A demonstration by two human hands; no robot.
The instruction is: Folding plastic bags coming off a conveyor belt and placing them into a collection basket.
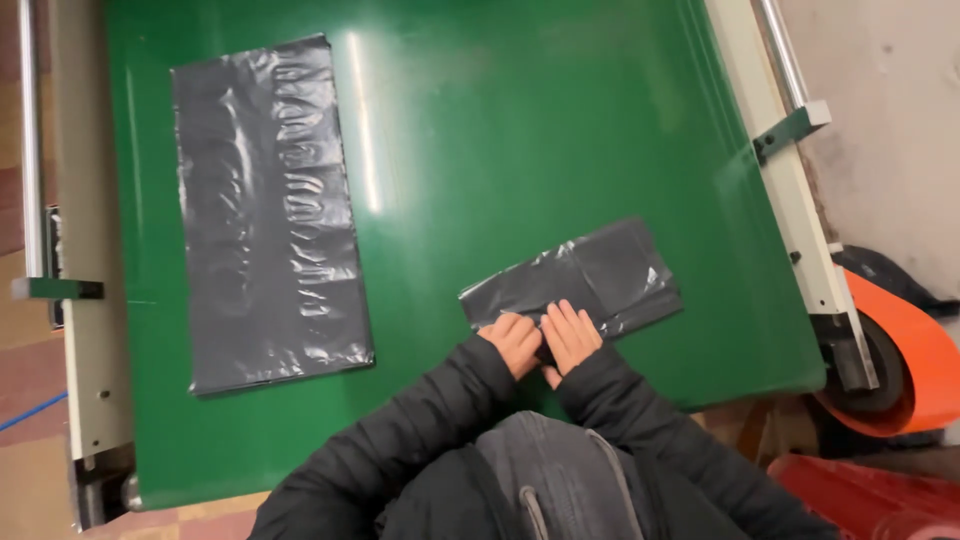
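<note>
1. One green table (520, 130) fills most of the view, with a pale metal frame rail along each side.
2. One large dark grey plastic bag (265, 210) lies flat and unfolded on the table's left part, well apart from both hands.
3. One orange roll (915, 360) sits off the table's right edge.
4. One smaller folded grey plastic bag (590, 280) lies at the near right of the table, tilted.
5. Two hands work its near edge: the left hand (515, 342) and right hand (570, 335) sit side by side, fingers curled down, pressing and pinching the folded bag.
</note>
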